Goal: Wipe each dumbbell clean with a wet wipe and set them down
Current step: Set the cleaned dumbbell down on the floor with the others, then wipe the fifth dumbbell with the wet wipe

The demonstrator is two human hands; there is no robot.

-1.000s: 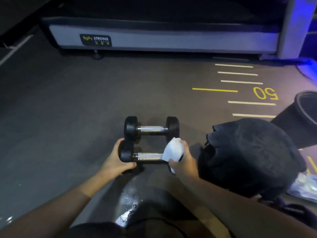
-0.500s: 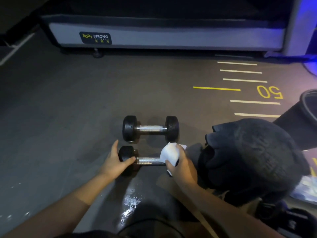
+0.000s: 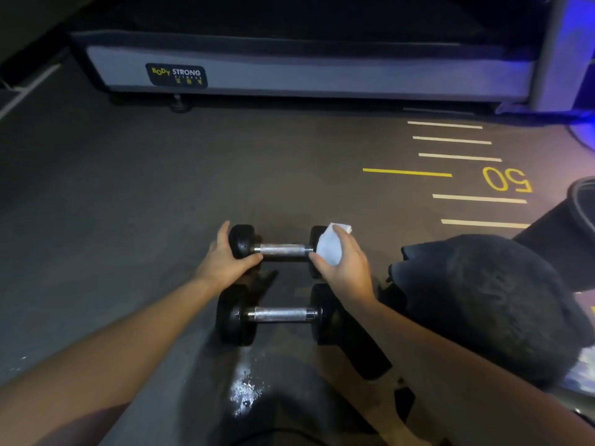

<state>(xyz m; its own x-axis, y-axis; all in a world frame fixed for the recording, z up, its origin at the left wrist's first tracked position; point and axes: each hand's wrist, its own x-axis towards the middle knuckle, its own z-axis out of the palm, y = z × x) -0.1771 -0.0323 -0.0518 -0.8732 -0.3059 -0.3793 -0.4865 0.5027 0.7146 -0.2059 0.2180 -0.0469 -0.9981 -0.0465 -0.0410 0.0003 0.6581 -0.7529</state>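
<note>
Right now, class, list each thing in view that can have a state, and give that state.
Far dumbbell: on the floor, gripped at both ends.
Near dumbbell: on the floor, untouched.
Wet wipe: crumpled, pressed on the far dumbbell's right end.
Left hand: grips the left end.
Right hand: holds the wipe.

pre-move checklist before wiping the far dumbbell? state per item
1. Left hand steadies the far dumbbell at its left head: ok.
2. Wet wipe in the right hand: ok.
3. Wipe on the dumbbell's right head: ok, it lies against it.
4. Near dumbbell set down on the floor, free of both hands: ok.
5. Near dumbbell fully clean: cannot tell.
6. Dark bag to the right is apart from the far dumbbell: ok.
</note>
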